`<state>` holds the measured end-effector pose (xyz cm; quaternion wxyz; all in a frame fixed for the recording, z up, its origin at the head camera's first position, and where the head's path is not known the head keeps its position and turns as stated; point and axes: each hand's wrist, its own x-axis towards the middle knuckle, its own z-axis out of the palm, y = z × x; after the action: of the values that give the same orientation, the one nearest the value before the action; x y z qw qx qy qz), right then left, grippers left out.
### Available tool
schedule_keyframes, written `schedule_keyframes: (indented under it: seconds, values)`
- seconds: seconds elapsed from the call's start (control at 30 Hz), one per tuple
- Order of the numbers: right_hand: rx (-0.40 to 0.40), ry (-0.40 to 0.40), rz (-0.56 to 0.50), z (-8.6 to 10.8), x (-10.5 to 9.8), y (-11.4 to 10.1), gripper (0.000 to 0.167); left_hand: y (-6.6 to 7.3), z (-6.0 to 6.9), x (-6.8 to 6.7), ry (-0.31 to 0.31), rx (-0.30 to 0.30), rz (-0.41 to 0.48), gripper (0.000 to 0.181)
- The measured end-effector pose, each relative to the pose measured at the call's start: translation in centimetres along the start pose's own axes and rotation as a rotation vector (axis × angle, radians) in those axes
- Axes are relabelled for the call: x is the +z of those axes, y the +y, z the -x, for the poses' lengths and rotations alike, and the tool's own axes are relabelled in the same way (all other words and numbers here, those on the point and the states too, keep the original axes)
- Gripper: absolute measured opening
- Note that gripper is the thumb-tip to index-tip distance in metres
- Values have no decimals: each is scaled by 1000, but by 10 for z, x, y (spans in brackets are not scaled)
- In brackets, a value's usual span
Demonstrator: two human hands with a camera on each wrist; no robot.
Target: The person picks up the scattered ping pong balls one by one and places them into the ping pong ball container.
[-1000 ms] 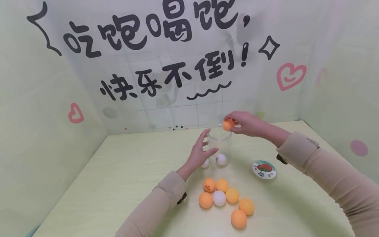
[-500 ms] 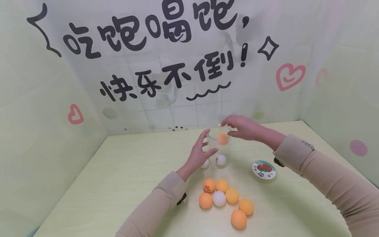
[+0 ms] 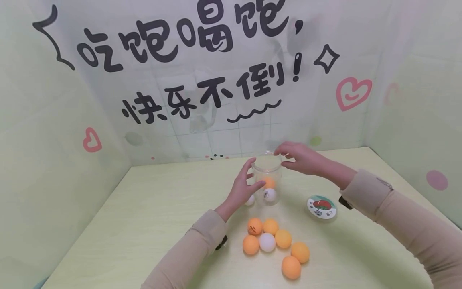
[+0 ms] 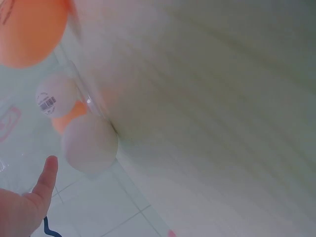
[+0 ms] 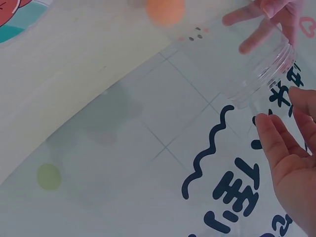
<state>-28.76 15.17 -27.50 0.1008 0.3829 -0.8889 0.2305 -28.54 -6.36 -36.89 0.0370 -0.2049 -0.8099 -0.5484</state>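
Note:
A clear jar stands upright near the back of the table, its mouth uncovered. My left hand holds it from the left, thumb in front and fingers around the far side. Inside lie an orange ping-pong ball and a white ping-pong ball with print on it. Another white ball rests on the table outside the jar, partly hidden by the left hand in the head view. At the right of the rim hovers my right hand; its fingers are loosely bent with nothing between them, as the right wrist view confirms.
In front of the jar, several orange balls and one white ball lie grouped on the table. A round lid with a red picture lies to the right. A printed curtain hangs behind the table.
My right hand brought the orange ball over the jar's mouth and let go. The ball dropped inside, by the white one. The right hand then drew slightly right; the left stayed put.

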Motion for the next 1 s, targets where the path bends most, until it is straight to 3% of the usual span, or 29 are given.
schedule_keyframes:
  seconds: [0.2,0.47,0.8,1.0]
  values:
    - [11,21,-46,19,4,-5,23,0,0,0,0,-9,-16,73]
    - [29,-36,-107,40,21,-13,23,1,0,0,-5,-14,-20,73]
    - [114,100,-168,44,43,-1,32,1,0,-1,-7,-14,-22,74]
    - [158,128,-199,42,47,5,37,1,-1,0,-7,-11,-23,74]
